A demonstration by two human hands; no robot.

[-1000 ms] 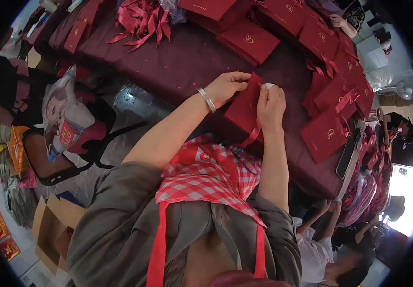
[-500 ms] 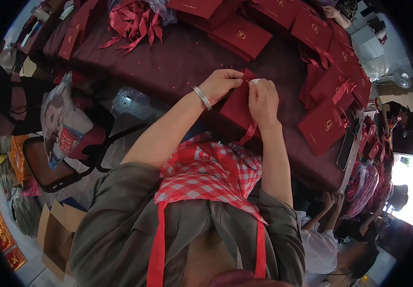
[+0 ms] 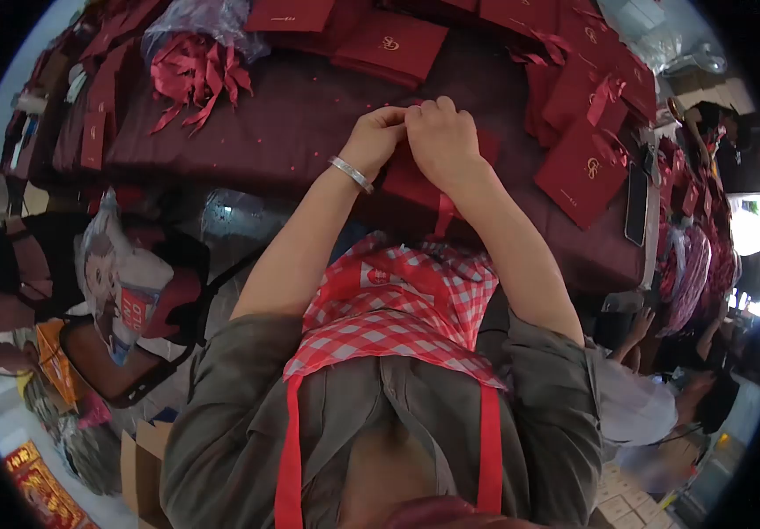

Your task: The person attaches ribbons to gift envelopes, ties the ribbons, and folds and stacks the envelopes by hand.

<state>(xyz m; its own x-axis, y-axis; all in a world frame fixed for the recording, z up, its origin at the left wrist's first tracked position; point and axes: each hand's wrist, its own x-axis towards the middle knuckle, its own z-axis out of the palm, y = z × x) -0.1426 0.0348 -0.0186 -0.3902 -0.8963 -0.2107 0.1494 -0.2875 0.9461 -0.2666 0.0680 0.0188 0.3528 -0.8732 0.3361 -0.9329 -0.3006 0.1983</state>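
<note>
My left hand (image 3: 375, 141), with a silver bangle at its wrist, is closed in a pinch. Its fingertips meet those of my right hand (image 3: 441, 141), which is also closed, its back towards me. What lies between the fingers is hidden. Under both hands is a dark red paper gift bag (image 3: 406, 187), lying flat close to the table's near edge. A red ribbon (image 3: 444, 215) hangs from its near side.
Finished-looking red bags with gold print (image 3: 582, 175) overlap on the right, beside a phone (image 3: 637, 203). More bags (image 3: 393, 46) lie stacked at the back. A bundle of red ribbons (image 3: 195, 79) spills from clear plastic. A chair (image 3: 115, 361) stands left; another person's hand (image 3: 640, 326) shows right.
My hands have come together, with the right hand turned over towards the left. The small white thing at my right fingers is now out of sight. The whole view has shifted.
</note>
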